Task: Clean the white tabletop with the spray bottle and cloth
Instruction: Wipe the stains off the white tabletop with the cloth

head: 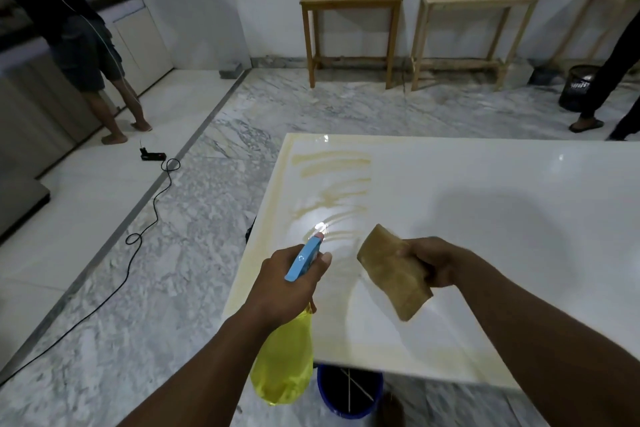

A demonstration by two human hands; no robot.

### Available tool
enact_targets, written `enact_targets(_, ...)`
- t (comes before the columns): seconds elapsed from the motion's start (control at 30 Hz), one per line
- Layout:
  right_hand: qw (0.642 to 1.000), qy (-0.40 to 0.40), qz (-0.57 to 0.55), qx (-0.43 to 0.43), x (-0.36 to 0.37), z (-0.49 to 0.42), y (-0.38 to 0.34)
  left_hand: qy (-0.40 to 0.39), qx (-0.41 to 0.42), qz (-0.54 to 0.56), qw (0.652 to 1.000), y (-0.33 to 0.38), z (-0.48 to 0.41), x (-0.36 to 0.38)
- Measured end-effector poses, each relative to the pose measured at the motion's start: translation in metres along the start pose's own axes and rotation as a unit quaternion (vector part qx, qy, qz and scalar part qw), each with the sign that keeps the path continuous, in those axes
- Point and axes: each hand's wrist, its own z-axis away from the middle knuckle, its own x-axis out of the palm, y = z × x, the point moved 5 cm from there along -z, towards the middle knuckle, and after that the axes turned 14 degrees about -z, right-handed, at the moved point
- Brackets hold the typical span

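Spray bottle and cloth held over the white tabletop.
Fingers of the left hand wrap the bottle's blue head, nozzle toward 12 o'clock; fingers of the right hand pinch the cloth at its 3 o'clock; brown streaks at 12 o'clock.

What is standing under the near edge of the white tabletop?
A round blue bucket, with thin pale sticks crossing inside it. The white tabletop covers its far part, so that part is hidden.

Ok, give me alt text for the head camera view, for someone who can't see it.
The left hand aims a yellow spray bottle at brownish smears on the white tabletop, while the right hand holds a tan cloth.
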Motion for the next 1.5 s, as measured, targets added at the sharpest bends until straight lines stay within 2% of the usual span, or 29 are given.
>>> enact_targets(0.1, 0.998, 0.007, 0.039, -0.048, -0.024, -0.049, -0.087, 0.004, -0.005, 0.003, 1.000, 0.011, -0.057, 0.008)
enact_targets(0.17, 0.990, 0.034, 0.108, -0.089, -0.034, -0.086, -0.153, 0.012, -0.026, 0.016, 0.999, 0.017, -0.101, 0.013)
enact_targets(0.33, 0.921, 0.096, 0.294, -0.238, -0.022, -0.164, -0.282, 0.030, -0.036, 0.040, 0.998, 0.030, -0.190, 0.020)
enact_targets(0.4, 0.886, 0.092, 0.359, -0.277, -0.016, -0.210, -0.304, 0.033, -0.037, 0.047, 0.998, 0.030, -0.208, 0.022)
enact_targets(0.47, 0.870, 0.092, 0.389, -0.290, -0.012, -0.259, -0.310, 0.036, -0.050, 0.050, 0.997, 0.021, -0.225, 0.028)
enact_targets(0.53, 0.844, 0.070, 0.448, -0.287, -0.004, -0.297, -0.289, 0.034, -0.063, 0.052, 0.996, 0.011, -0.235, 0.033)
enact_targets(0.63, 0.766, 0.086, 0.555, -0.312, 0.004, -0.322, -0.242, 0.021, -0.080, 0.030, 0.996, -0.009, -0.242, 0.041)
enact_targets(0.7, 0.753, 0.092, 0.559, -0.335, 0.002, -0.320, -0.227, 0.015, -0.093, 0.032, 0.995, -0.019, -0.240, 0.045)
enact_targets(0.77, 0.765, 0.077, 0.552, -0.323, -0.001, -0.311, -0.218, 0.014, -0.099, 0.036, 0.994, -0.023, -0.233, 0.045)
enact_targets(0.83, 0.761, 0.075, 0.556, -0.325, 0.001, -0.293, -0.201, 0.021, -0.095, 0.043, 0.994, -0.022, -0.223, 0.039)
enact_targets(1.03, 0.773, 0.059, 0.517, -0.363, 0.024, -0.213, -0.088, 0.030, -0.051, 0.050, 0.997, -0.019, -0.174, 0.011)
enact_targets(1.17, 0.789, 0.055, 0.502, -0.350, 0.046, -0.143, 0.003, 0.017, -0.020, 0.039, 0.999, -0.027, -0.106, -0.004)
enact_targets(1.3, 0.789, 0.066, 0.492, -0.363, 0.069, -0.063, 0.095, 0.010, -0.014, 0.022, 1.000, -0.047, -0.016, -0.020)
enact_targets(1.4, 0.792, 0.058, 0.511, -0.330, 0.083, -0.024, 0.149, 0.012, -0.009, 0.015, 1.000, -0.064, 0.036, -0.036)
enact_targets(1.5, 0.832, 0.030, 0.471, -0.292, 0.093, -0.005, 0.161, 0.015, -0.013, 0.018, 1.000, -0.072, 0.065, -0.051)
